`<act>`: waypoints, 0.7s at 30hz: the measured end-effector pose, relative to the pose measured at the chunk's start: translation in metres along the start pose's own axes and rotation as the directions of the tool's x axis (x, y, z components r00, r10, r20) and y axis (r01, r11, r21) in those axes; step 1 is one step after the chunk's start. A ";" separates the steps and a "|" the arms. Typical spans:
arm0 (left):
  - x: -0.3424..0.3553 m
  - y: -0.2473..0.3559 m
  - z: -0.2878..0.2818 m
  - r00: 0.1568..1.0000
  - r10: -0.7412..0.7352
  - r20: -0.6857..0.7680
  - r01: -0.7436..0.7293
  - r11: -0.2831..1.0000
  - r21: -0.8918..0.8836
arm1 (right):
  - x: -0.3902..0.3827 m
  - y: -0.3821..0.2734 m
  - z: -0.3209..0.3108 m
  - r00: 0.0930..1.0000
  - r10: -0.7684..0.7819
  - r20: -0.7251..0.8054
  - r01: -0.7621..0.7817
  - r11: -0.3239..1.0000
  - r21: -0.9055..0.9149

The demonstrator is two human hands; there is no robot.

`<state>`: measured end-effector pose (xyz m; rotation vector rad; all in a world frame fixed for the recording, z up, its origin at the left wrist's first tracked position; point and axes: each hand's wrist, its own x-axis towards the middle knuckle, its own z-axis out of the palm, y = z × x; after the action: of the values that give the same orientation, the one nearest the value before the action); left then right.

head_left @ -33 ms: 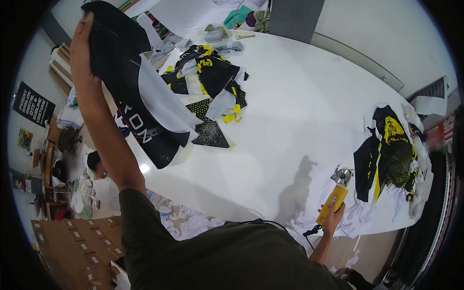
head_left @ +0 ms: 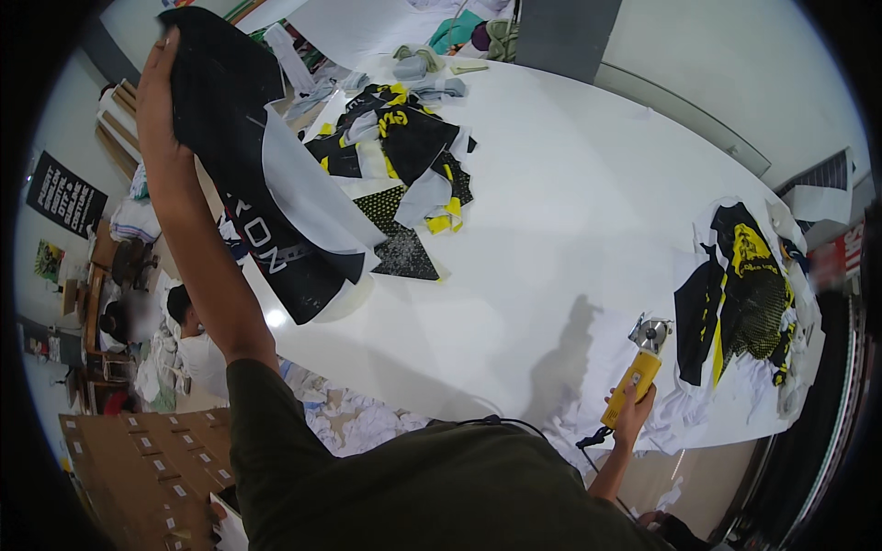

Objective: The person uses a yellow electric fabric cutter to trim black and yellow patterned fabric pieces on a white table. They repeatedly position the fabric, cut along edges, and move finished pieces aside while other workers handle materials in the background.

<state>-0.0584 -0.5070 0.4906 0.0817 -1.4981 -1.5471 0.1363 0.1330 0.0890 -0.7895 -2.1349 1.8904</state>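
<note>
Hands sit as a moment ago: left hand clamped on a black cloth panel raised over the counter's left edge, right hand gripping the yellow cutter near its right corner.

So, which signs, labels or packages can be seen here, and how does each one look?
Dark poster: on the wall at far left, rectangular, black with pale print.
Small picture: below that poster, greenish.
Cardboard boxes: stacked at lower left, brown, each with small white labels.
</note>
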 end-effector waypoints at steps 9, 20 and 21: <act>0.076 -0.074 -0.034 0.997 -0.066 0.039 0.050 0.950 0.309 | -0.001 -0.004 0.018 0.999 0.016 0.041 -0.015 0.999 -0.032; -0.033 -0.299 0.020 0.662 0.141 0.737 -0.677 0.534 0.506 | -0.001 0.025 -0.043 0.979 -0.014 -0.201 0.021 0.999 0.034; -0.093 -0.320 0.032 0.577 0.072 0.813 -0.679 0.596 0.429 | 0.001 0.017 -0.046 0.968 -0.008 -0.251 0.030 0.996 0.083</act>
<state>-0.2051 -0.4872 0.1906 -0.4981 -2.4980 -0.4674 0.1616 0.1745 0.0801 -0.9309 -1.8902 1.7543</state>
